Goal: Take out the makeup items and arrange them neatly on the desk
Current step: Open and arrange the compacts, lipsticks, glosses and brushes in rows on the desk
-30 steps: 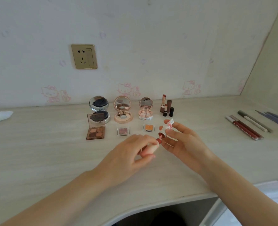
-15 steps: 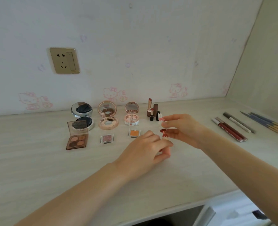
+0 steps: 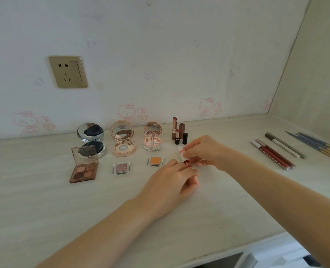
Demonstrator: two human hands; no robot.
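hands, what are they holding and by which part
The right hand pinches a small white cap by its side; the left hand grips something, mostly hidden.

A pale, wood-grain laminate desk (image 3: 34,190) is stretching across the view, its front edge curving at the lower right. Behind it a whitish wall (image 3: 160,45) is showing faint pink cartoon-cat stickers (image 3: 126,112) low down, and a brass-coloured rectangular power socket (image 3: 67,72) is sitting at upper left. A plain cream side panel (image 3: 315,84) is closing the corner at right. Soft, even light is falling throughout.
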